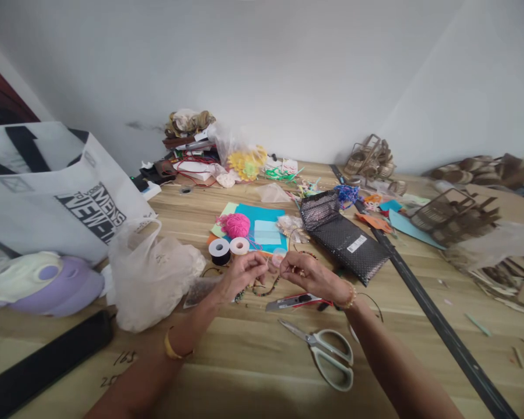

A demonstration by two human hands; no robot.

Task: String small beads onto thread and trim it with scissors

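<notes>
My left hand and my right hand are raised close together over the middle of the table, each with fingertips pinched on a thin cord. Below and between them, a string of small dark and coloured beads curves over the tabletop; where it joins the cord is hard to see. A dark loop of cord stands up beside my right fingers. Just under the hands lie a utility knife and open-bladed scissors with pale handles. Behind my left hand stand a black spool and a white-topped spool.
Pink yarn sits on coloured paper. A black bubble mailer lies right of centre, beside a long dark strip. Leftward are a plastic bag, a white tote and a black phone-like slab.
</notes>
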